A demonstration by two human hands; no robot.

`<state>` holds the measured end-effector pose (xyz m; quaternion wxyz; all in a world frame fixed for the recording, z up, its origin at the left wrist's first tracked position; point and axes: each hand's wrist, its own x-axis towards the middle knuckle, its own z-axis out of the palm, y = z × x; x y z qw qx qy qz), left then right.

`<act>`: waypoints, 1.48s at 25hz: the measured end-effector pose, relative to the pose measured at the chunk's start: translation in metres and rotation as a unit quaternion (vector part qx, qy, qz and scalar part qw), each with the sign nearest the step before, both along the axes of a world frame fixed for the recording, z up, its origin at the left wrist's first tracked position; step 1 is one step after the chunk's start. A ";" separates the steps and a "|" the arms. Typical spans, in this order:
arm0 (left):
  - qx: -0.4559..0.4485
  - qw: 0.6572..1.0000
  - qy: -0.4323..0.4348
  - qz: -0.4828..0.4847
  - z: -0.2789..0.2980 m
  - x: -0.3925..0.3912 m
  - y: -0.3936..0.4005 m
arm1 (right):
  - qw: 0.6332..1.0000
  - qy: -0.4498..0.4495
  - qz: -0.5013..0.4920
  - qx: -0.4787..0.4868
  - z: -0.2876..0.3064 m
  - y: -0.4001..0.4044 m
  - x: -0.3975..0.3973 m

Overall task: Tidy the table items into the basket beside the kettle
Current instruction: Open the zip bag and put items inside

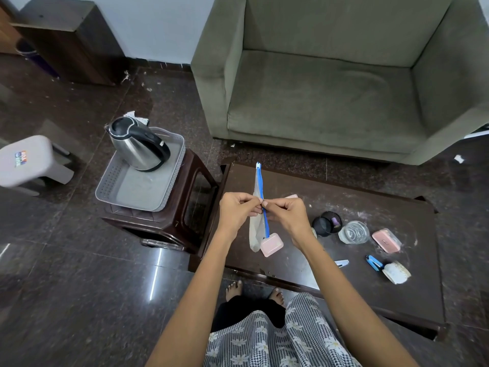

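Ahead of me, an olive-green armchair (344,83) stands against a pale wall (158,25) on a dark polished stone floor (66,287) that catches streaks of light. At left I see a dark wooden cabinet (66,38), a grey plastic stool (29,160) and a brown side stool (169,221).

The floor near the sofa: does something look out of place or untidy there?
Yes. Small white scraps lie on the dark floor: one right of the sofa, some by the wall. The table also shows pale dusty smears.
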<state>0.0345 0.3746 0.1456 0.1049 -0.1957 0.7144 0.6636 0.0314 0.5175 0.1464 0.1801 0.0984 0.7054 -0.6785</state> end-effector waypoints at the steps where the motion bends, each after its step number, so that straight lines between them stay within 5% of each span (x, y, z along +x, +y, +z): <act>1: 0.001 1.000 -0.001 -0.003 0.000 0.000 0.000 | 1.000 -0.002 -0.002 0.004 0.001 0.000 0.000; 11: -0.014 1.000 -0.002 -0.005 0.005 0.001 0.010 | 0.979 0.070 -0.007 0.189 0.005 -0.007 -0.002; 17: -0.042 0.994 0.037 0.096 0.004 0.000 0.010 | 0.973 0.076 -0.130 0.175 0.005 0.000 -0.003; 21: -0.194 0.977 0.083 0.040 0.005 0.001 0.016 | 0.954 0.137 -0.005 0.266 0.002 -0.007 -0.001; 28: -0.356 0.931 0.006 -0.077 0.008 0.000 0.004 | 0.880 0.112 0.144 0.439 -0.009 0.002 0.006; 37: -0.298 0.949 0.066 0.075 0.000 0.012 0.005 | 0.901 0.121 0.123 0.397 -0.012 -0.015 0.016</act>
